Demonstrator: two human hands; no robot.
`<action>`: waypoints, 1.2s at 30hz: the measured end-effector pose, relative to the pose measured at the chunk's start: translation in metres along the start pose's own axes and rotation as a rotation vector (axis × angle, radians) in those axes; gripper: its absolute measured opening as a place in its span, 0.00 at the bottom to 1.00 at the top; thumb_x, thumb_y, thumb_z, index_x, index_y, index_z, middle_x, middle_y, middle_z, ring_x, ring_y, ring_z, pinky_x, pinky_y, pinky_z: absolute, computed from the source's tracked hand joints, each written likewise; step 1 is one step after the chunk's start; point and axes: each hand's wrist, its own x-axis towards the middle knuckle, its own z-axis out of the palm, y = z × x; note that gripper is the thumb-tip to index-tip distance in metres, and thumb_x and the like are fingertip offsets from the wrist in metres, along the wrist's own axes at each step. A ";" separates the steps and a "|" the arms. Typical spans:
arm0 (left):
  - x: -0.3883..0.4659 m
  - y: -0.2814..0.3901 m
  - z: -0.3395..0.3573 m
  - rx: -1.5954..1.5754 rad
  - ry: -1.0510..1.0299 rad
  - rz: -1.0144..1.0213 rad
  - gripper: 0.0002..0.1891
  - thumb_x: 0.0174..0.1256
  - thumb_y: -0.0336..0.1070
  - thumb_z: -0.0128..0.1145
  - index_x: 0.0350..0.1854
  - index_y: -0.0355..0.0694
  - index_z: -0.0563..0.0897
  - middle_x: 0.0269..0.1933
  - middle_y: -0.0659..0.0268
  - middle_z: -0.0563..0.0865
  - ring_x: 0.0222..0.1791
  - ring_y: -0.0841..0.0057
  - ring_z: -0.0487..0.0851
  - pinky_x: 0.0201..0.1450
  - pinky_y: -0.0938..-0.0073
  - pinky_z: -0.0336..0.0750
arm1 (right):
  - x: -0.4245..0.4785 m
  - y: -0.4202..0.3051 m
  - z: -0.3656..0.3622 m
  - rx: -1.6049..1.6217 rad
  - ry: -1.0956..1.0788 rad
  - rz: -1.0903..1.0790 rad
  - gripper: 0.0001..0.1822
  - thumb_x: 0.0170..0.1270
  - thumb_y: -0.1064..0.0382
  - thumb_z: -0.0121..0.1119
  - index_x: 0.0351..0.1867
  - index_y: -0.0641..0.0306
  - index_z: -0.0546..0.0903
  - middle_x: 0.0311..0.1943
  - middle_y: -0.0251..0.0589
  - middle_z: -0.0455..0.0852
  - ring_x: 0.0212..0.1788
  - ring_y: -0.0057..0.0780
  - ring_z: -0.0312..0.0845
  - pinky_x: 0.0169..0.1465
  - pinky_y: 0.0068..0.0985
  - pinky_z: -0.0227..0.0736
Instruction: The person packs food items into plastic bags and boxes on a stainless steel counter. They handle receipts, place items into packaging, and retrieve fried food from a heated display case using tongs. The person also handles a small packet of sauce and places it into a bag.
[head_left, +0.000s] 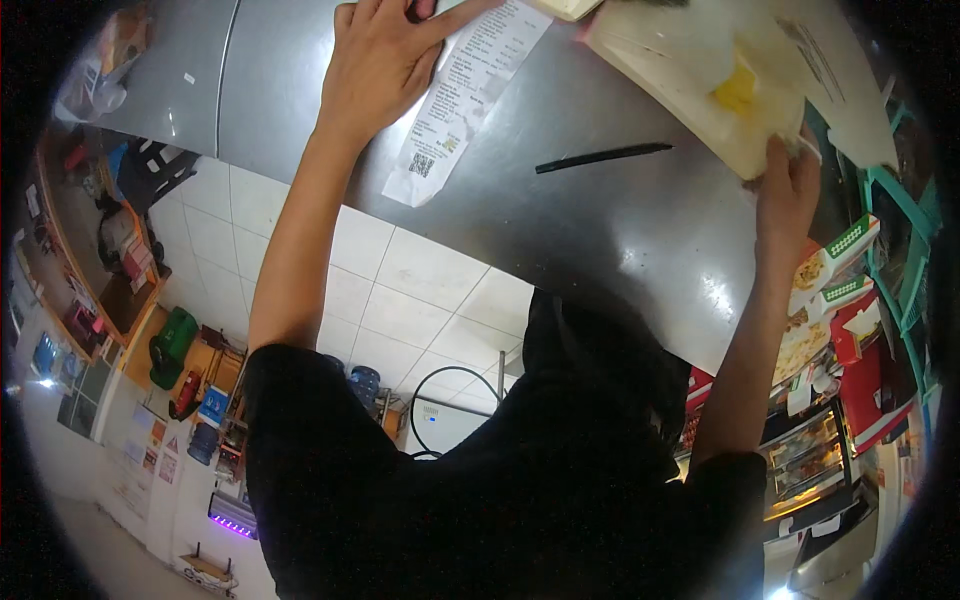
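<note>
A long printed paper receipt (472, 97) lies on the stainless-steel table (465, 217), bearing writing and a printed code. My left hand (382, 67) is at its upper left edge, one finger stretched across the paper; the other fingers are bent and partly cut off by the top of the view. My right hand (791, 172) grips the near right corner of a translucent plastic bag (675, 82), which shows pale, box-like contents and a yellow patch. Between the receipt and the bag lies a black pen (604, 157). Part of another pale container (570, 6) shows at the top edge.
Food boxes with printed pictures (814, 292) stand right of my right forearm, beside a turquoise plastic rack (900, 202). A lit glass display case (806, 469) is lower right. A clear plastic bag (94, 90) lies at the table's far left. White floor tiles (412, 285) show below the table edge.
</note>
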 end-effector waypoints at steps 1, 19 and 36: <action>0.001 0.000 0.001 0.019 -0.024 -0.003 0.27 0.67 0.28 0.49 0.65 0.61 0.84 0.38 0.68 0.72 0.41 0.69 0.67 0.49 0.66 0.63 | 0.001 -0.006 0.009 0.078 0.025 -0.021 0.25 0.76 0.60 0.55 0.69 0.69 0.71 0.53 0.44 0.82 0.46 0.25 0.80 0.48 0.23 0.77; -0.003 -0.020 0.013 -0.420 0.194 0.104 0.15 0.65 0.37 0.51 0.49 0.43 0.85 0.36 0.63 0.81 0.38 0.65 0.74 0.48 0.64 0.63 | -0.037 0.029 -0.060 -0.363 -0.051 -0.157 0.29 0.79 0.56 0.54 0.77 0.58 0.67 0.67 0.43 0.75 0.55 0.26 0.72 0.56 0.24 0.66; 0.001 -0.032 0.017 -0.615 0.151 0.182 0.11 0.61 0.37 0.49 0.37 0.42 0.85 0.37 0.68 0.84 0.38 0.68 0.73 0.50 0.66 0.61 | -0.023 0.032 -0.056 -0.182 -0.035 -0.080 0.27 0.81 0.67 0.40 0.79 0.53 0.65 0.67 0.51 0.78 0.66 0.36 0.74 0.69 0.32 0.67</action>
